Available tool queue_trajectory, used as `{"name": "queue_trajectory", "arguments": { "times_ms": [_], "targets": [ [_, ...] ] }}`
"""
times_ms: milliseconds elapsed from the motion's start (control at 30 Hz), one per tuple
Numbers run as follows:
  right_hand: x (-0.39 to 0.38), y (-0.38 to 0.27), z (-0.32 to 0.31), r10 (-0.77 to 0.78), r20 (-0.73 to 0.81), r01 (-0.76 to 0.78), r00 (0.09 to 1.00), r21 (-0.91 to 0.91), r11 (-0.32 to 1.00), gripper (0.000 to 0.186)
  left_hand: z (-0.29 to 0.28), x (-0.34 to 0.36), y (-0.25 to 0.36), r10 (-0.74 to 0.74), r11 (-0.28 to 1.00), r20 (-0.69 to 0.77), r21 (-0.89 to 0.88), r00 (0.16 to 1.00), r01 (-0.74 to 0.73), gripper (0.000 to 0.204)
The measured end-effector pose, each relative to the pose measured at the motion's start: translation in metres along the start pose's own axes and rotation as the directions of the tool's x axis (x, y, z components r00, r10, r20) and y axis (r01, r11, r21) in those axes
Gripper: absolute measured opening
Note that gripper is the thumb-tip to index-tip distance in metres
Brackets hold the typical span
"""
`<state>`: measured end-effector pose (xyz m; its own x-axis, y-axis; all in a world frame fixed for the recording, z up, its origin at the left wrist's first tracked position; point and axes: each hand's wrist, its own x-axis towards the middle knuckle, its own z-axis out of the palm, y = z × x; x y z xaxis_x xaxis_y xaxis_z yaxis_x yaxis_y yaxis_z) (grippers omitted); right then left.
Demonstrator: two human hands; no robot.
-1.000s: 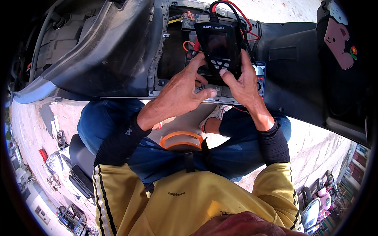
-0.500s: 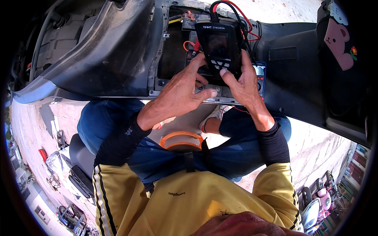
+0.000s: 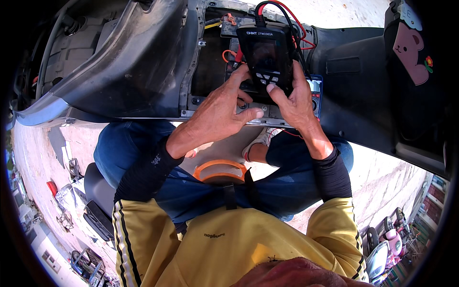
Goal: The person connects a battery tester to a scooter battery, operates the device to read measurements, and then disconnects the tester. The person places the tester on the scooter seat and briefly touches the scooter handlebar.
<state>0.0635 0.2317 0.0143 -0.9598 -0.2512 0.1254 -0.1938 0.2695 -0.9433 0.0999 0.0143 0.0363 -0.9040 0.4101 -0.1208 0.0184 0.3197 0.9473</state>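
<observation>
Both of my hands hold a black handheld tester (image 3: 266, 55) with a dark screen and a small keypad, over the open floor compartment of a scooter (image 3: 143, 67). My left hand (image 3: 222, 110) grips its lower left edge, fingers curled under it. My right hand (image 3: 292, 95) holds the lower right side, its thumb resting on the keypad. Red and black leads (image 3: 291, 21) run from the tester's top into the compartment. A blue multimeter (image 3: 315, 88) lies partly hidden behind my right hand.
The scooter's dark grey body panels fill the top of the view, with a pink bear sticker (image 3: 411, 55) at the right. I sit low, blue-jeaned knees below the scooter. An orange ring (image 3: 220, 170) hangs at my chest. Parked vehicles stand at the edges on sandy ground.
</observation>
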Motion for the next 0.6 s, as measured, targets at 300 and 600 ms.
{"name": "queue_trajectory", "arguments": {
  "times_ms": [300,600],
  "targets": [
    [0.0005,-0.0009,0.0002,-0.004,0.0,0.004,1.0,0.01,1.0,0.056,0.0006,0.0002,-0.002,-0.003,1.0,0.0,-0.016,1.0,0.003,0.093],
    [0.0001,-0.0007,-0.0003,0.007,0.0,-0.007,1.0,0.003,1.0,0.056,-0.0003,0.0003,-0.0015,-0.012,1.0,0.003,0.001,1.0,0.012,0.094]
  ]
}}
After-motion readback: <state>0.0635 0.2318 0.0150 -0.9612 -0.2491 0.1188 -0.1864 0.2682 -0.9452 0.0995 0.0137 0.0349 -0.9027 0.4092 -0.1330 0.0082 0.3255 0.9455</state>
